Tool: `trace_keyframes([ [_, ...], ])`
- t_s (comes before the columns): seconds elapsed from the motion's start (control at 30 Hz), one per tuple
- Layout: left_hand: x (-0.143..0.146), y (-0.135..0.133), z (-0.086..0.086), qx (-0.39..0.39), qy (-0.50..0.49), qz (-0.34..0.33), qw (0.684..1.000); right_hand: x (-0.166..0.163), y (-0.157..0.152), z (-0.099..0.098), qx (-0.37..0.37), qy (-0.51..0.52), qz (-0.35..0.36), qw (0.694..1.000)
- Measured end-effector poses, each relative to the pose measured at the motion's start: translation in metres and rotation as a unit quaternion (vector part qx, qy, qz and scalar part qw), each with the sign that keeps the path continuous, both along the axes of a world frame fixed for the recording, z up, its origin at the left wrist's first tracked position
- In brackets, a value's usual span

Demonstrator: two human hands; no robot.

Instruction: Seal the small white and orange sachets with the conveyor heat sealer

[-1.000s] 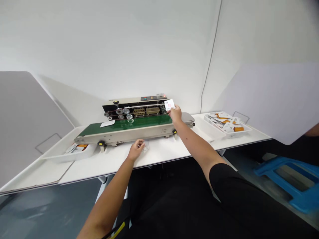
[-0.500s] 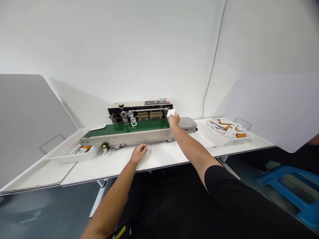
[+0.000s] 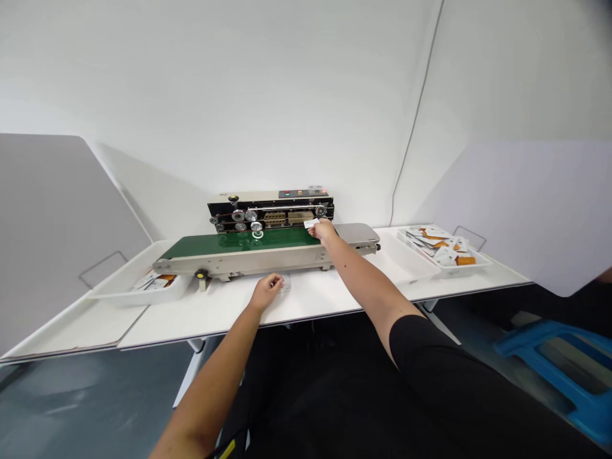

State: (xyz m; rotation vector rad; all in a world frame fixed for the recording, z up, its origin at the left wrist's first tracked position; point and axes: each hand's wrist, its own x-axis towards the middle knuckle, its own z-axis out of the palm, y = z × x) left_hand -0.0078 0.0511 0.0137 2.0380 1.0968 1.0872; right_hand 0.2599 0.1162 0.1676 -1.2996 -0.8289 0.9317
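Note:
A band sealer machine (image 3: 270, 213) with a green conveyor belt (image 3: 239, 243) stands on the white table (image 3: 310, 299). My right hand (image 3: 324, 231) reaches over the belt's right end and pinches a small white pouch (image 3: 311, 223) at the sealer's slot. On the table in front of the machine rests my left hand (image 3: 265, 292), fingers curled over a small clear item (image 3: 285, 283) that I cannot make out.
A white tray (image 3: 442, 258) of white and orange pouches sits at the right. Another white tray (image 3: 143, 290) with a few pouches lies under the belt's left end. Grey panels stand at both sides. A blue stool (image 3: 559, 366) is at lower right.
My right hand has lowered the white pouch from upright beside the sealer head down and left to the slot. An earlier pouch on the belt's left has gone from view. The left hand stays put.

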Motion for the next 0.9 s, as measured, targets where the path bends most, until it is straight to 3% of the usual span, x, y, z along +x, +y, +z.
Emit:
trace_keyframes([
  [0.2, 0.000, 0.002, -0.001, -0.005, -0.004, -0.002, 1.000, -0.008, 0.008, -0.002, 0.013, 0.029, -0.002, 0.999],
  [0.4, 0.000, 0.004, -0.004, -0.007, -0.015, -0.006, 1.000, 0.014, 0.000, -0.007, 0.061, 0.032, -0.145, 0.987],
  [0.5, 0.000, 0.007, -0.006, -0.007, -0.015, -0.010, 1.000, 0.020, 0.000, -0.009, 0.066, 0.041, -0.180, 0.981],
  [0.73, 0.000, 0.010, -0.011, 0.011, 0.002, -0.005, 1.000, -0.007, 0.017, -0.002, 0.030, 0.053, -0.094, 0.994],
  [0.9, -0.001, 0.009, -0.010, 0.032, 0.044, -0.003, 0.999, -0.007, 0.016, 0.004, -0.001, 0.002, -0.045, 0.999],
])
